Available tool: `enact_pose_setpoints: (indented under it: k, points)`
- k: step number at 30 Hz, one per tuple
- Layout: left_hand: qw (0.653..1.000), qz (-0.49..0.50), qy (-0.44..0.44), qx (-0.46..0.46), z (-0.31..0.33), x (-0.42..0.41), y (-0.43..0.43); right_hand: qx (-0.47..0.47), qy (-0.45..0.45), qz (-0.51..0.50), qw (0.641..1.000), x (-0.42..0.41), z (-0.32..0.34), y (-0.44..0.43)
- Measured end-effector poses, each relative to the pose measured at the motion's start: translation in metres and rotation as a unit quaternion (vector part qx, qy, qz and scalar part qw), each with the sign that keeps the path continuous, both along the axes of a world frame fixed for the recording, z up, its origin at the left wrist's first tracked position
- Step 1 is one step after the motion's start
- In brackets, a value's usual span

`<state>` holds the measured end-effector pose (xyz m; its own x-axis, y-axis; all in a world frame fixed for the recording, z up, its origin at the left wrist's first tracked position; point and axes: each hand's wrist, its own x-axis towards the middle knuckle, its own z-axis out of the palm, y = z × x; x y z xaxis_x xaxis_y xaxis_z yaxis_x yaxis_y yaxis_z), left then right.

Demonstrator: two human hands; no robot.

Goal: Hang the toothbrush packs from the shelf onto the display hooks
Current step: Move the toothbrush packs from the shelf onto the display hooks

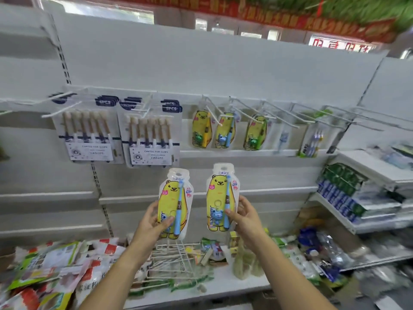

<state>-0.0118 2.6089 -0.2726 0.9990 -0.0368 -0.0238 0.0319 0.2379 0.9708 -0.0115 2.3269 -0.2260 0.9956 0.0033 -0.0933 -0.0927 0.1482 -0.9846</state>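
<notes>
The left hand point(154, 222) grips a yellow bear-shaped toothbrush pack point(173, 203); the right hand point(243, 214) grips a matching second pack point(220, 198). Above both hands, three similar packs point(224, 129) already hang on white wire hooks point(279, 115); further right, hooks look free. Below, the shelf point(234, 285) holds mixed goods.

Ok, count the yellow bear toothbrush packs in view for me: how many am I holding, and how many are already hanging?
Bear packs held: 2, the left-hand pack and the right-hand pack
Hanging bear packs visible: 3
Total: 5
</notes>
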Motion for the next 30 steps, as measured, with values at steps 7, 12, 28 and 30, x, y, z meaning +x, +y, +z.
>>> enact_pose_setpoints:
  k: [7, 12, 28, 30]
  points:
    - [1.000, 0.000, -0.019, -0.015, 0.031, 0.013, -0.032, 0.006, -0.051, 0.015, 0.999, 0.016, 0.046, -0.031]
    - [0.999, -0.020, -0.034, -0.008, 0.043, 0.016, -0.057, 0.010, -0.063, 0.012, 0.998, 0.019, 0.065, -0.053]
    - [0.998, -0.020, -0.060, -0.001, 0.070, 0.004, -0.111, 0.001, -0.097, 0.031, 0.995, 0.033, 0.101, -0.086]
    - [0.998, -0.009, -0.056, -0.001, 0.070, 0.001, -0.109, 0.003, -0.107, 0.037, 0.994, 0.036, 0.105, -0.082]
